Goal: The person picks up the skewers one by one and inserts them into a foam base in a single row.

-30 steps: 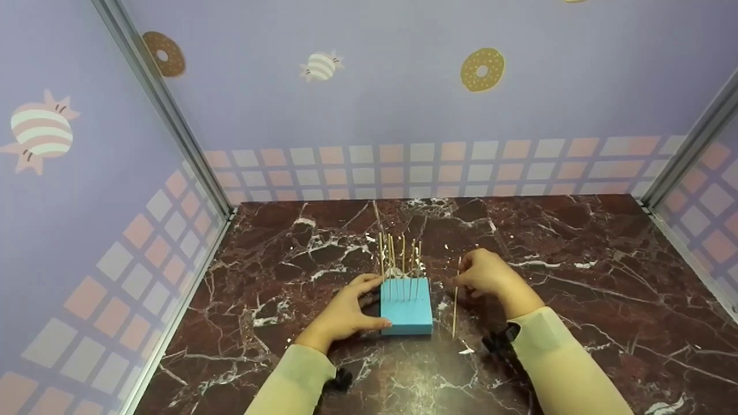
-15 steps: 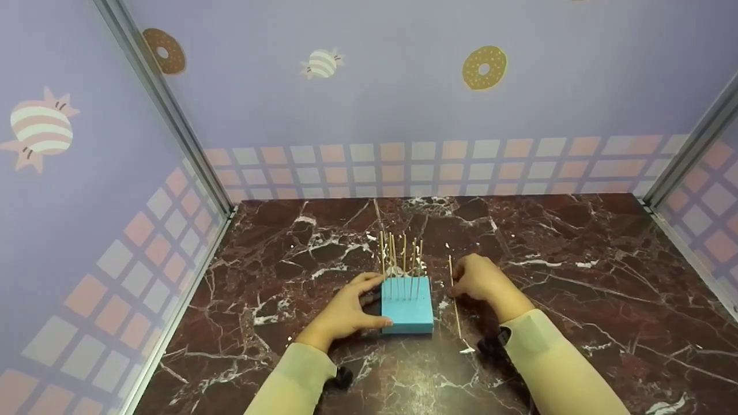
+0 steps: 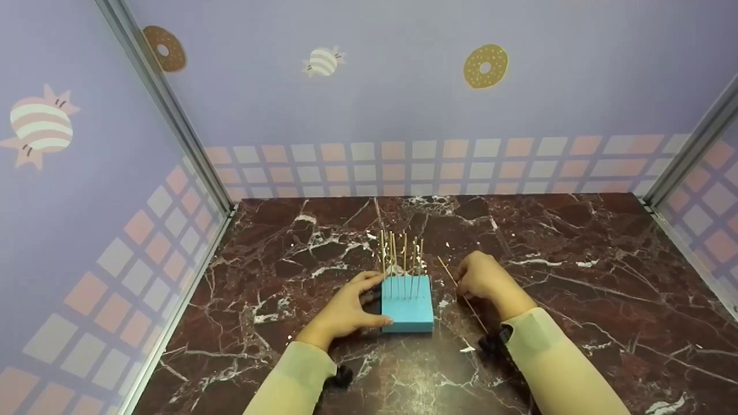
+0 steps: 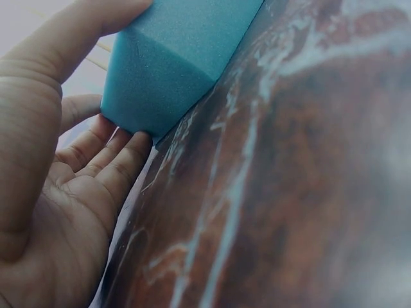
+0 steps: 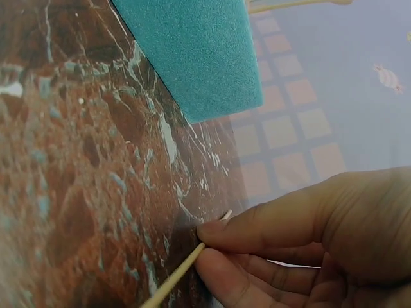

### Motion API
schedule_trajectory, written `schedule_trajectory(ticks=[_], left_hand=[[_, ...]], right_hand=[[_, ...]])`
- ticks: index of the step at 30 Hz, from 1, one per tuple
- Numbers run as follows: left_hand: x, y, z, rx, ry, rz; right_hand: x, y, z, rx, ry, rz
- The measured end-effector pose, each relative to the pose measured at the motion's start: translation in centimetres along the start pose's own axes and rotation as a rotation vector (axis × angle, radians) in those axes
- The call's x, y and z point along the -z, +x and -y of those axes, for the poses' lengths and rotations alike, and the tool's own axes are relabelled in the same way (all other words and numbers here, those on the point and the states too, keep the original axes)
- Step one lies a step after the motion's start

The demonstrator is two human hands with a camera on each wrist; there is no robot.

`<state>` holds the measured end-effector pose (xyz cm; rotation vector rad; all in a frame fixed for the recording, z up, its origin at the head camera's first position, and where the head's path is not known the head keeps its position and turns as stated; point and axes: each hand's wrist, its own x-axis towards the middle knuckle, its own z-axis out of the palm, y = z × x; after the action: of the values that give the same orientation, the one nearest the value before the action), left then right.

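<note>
A light blue foam block (image 3: 408, 316) stands on the marbled table, with several thin wooden skewers (image 3: 405, 251) upright in its top. My left hand (image 3: 341, 314) holds the block from the left side, thumb at the near corner and fingers along the far part. In the left wrist view, the thumb and fingertips touch the foam (image 4: 170, 70). Just right of the block, my right hand (image 3: 484, 282) pinches one loose skewer (image 3: 445, 267) between thumb and index finger. That skewer (image 5: 172, 280) slants low over the table, its far end pointing left.
White crumbs lie on the table (image 3: 323, 230) behind the block, and a small white scrap (image 3: 467, 349) is in front of my right hand. Patterned panels (image 3: 369, 104) enclose the back and sides.
The loose skewer has turned in my right hand: its far end has swung left and its near end right, toward the wrist. My left hand and the block hold still.
</note>
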<state>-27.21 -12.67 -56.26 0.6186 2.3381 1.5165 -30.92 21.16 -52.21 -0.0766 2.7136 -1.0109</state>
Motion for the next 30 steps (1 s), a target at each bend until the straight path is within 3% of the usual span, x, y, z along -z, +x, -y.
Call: schedule_trajectory(ticks=[6,21,30], left_hand=[[0.0,0.0,-0.1,-0.002,-0.015,0.003],[0.0,0.1,0.1,-0.010,0.002,-0.005],[0.0,0.1,0.2,-0.012,0.016,-0.006]], right_hand=[[0.1,0.0,-0.1,0.016,-0.002,-0.002],[1.1,-0.2,0.7,0.136,0.324,0.007],[1.4,-0.6,1.6,0.219,0.492,-0.058]])
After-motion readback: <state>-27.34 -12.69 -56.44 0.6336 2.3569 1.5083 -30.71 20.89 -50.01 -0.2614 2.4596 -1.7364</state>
